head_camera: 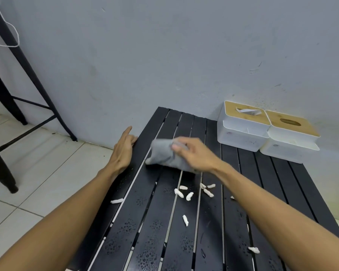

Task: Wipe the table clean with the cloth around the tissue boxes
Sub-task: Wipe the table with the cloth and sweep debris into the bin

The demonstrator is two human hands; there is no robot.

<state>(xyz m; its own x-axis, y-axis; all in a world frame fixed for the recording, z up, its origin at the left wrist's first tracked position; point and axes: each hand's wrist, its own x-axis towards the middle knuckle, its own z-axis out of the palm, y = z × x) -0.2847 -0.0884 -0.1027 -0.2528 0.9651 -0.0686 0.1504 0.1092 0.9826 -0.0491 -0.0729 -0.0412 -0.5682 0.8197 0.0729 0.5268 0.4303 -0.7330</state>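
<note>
Left hand (123,148): open, fingers together, pointing forward, palm turned inward.
Left forearm: bare, stretched forward from lower left.
Right hand (194,153): fingers curled in a grip, motion-blurred.
Right forearm: bare, angled inward from lower right.

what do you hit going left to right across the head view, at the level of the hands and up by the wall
Left hand on the table's left edge → grey cloth → right hand gripping the cloth → tissue box with a tissue poking out → tissue box with an empty oval slot.
</note>
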